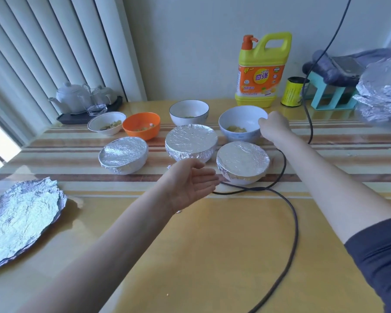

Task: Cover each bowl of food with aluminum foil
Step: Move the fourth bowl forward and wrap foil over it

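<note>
One head-worn view looks forward and down from close above the table, facing the wall, with both forearms reaching in from below.

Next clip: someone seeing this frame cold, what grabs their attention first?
Probably the three foil-covered bowls shining mid-table, with four uncovered bowls of food behind them, the orange bowl standing out. The right hand grips the rim of the pale blue bowl, while the left hand hovers open in front. A yellow detergent bottle stands tall at the back wall.
</note>
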